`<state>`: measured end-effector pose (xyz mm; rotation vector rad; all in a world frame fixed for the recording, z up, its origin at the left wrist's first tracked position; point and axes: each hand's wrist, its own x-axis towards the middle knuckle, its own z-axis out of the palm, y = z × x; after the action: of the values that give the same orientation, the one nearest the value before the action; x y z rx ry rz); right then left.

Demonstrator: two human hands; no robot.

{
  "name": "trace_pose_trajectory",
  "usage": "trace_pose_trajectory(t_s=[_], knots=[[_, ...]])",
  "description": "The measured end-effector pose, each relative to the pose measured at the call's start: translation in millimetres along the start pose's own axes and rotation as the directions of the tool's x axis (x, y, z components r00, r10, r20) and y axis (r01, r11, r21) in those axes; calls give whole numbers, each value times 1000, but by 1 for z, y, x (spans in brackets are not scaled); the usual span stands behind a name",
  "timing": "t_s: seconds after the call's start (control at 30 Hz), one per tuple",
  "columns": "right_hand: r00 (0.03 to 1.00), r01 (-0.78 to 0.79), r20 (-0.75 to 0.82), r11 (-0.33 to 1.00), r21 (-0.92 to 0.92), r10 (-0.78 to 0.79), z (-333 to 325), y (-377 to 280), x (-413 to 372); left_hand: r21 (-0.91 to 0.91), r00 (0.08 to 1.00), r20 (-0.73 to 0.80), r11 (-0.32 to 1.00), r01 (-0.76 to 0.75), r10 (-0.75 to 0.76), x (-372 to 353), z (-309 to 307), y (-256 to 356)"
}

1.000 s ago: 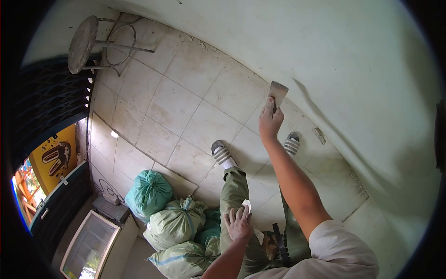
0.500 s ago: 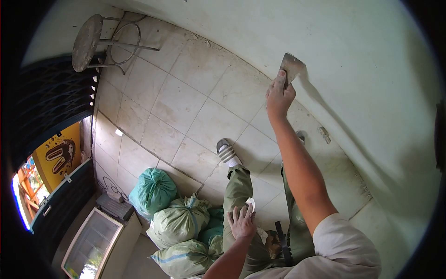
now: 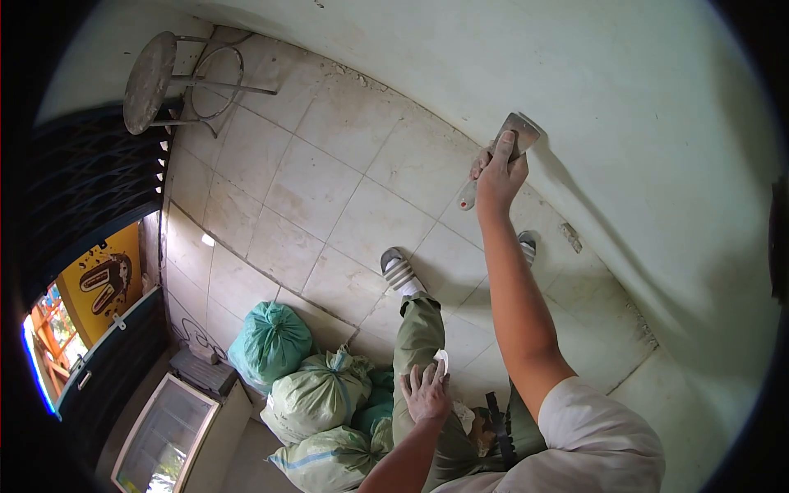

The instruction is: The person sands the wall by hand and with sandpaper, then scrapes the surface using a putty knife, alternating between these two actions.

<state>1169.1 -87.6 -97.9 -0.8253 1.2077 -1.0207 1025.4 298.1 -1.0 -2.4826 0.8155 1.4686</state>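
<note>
My right hand [image 3: 500, 174] is closed round the handle of a putty knife [image 3: 519, 131]. The thumb presses on its broad metal blade, and the blade's edge is at the pale wall [image 3: 641, 148]. Below the fist the grey handle end sticks out. My left hand [image 3: 427, 396] lies on my thigh in green trousers [image 3: 419, 341], its fingers apart. A small white piece [image 3: 444, 360] shows at its fingertips; whether the hand grips it I cannot make out.
Several tied sacks [image 3: 320, 394] and a teal bag [image 3: 271, 341] are piled left of my legs. Beside them stands a glass-fronted cabinet [image 3: 160, 435]. A round stool [image 3: 150, 82] is at the far left wall, near a dark folding gate [image 3: 90, 181]. Tiled floor [image 3: 320, 197] runs along the wall.
My right hand and the putty knife have come slightly down and tilted, so the handle end now shows. My left hand stays on the thigh.
</note>
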Motion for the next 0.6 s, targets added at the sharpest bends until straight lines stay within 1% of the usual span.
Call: trace_pose_trajectory(t_s=[0.1,0.2,0.3,0.4,0.6], knots=[[997,49,-63,998,-32,-51,5,10,5,9,1000,-2,1000,-7,7,2,1,-3],[994,97,-60,995,-5,-97,7,13,9,16,1000,4,1000,-10,10,2,0,-5],[995,83,-50,997,-5,-83,7,10,8,28,1000,2,999,-15,15,6,-4,-5],[991,106,-81,994,1,-105,9,11,10,38,1000,16,999,-22,21,5,-6,-4],[991,126,-57,992,24,-124,5,16,10,49,1000,-2,998,-30,31,5,-6,-5]])
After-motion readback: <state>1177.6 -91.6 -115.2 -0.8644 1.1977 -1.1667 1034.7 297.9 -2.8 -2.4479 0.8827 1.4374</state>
